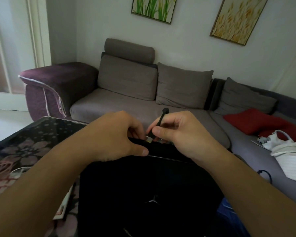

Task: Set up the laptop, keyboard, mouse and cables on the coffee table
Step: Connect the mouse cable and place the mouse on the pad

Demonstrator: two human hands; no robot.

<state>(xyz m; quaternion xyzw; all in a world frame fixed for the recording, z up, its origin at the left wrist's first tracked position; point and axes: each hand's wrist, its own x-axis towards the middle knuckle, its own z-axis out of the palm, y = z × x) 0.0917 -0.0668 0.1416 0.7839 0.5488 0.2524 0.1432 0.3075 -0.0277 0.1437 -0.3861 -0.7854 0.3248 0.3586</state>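
Observation:
A black laptop with a silver star logo lies closed on the floral coffee table, its back edge toward the sofa. My left hand grips that back edge, thumb on the lid. My right hand pinches a black USB cable by its plug; the metal end points down at the laptop's back edge, right beside my left fingers. The cable's black stem sticks up above my fingers. No keyboard or mouse is in sight.
A grey sofa with a purple armrest runs behind the table. On its right seat lie a red cushion and a white striped bag. White cables and a booklet lie on the table left of the laptop.

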